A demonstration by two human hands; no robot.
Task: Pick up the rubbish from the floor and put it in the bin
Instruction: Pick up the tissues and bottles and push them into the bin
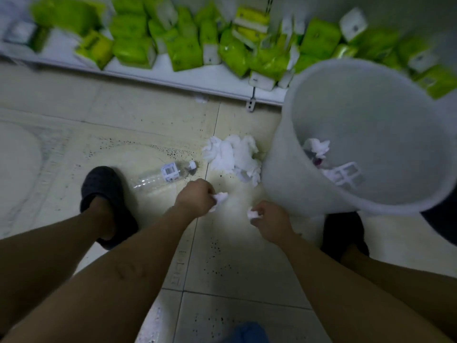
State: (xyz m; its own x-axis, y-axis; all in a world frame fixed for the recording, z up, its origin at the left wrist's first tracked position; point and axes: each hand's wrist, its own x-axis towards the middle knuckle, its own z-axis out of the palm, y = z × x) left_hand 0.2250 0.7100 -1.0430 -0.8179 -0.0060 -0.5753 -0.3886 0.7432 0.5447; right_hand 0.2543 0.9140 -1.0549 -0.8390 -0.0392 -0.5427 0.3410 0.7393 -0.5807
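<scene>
A white plastic bin point(284, 174) stands on the tiled floor at the right, with some tissue and white rubbish inside. A heap of crumpled white tissues point(232, 157) lies on the floor against its left side. An empty clear plastic bottle point(165, 174) lies on its side left of the heap. My left hand point(195, 198) is closed on a small wad of tissue point(220, 197) just below the bottle. My right hand point(270, 222) grips another small wad of tissue point(252, 214) beside the bin's base.
A low white shelf point(173, 75) along the far wall carries several green tissue packs point(183, 53). My feet in dark slippers point(106, 194) stand on either side of my arms. Dark specks dot the tiles. A small white scrap point(200, 99) lies under the shelf edge.
</scene>
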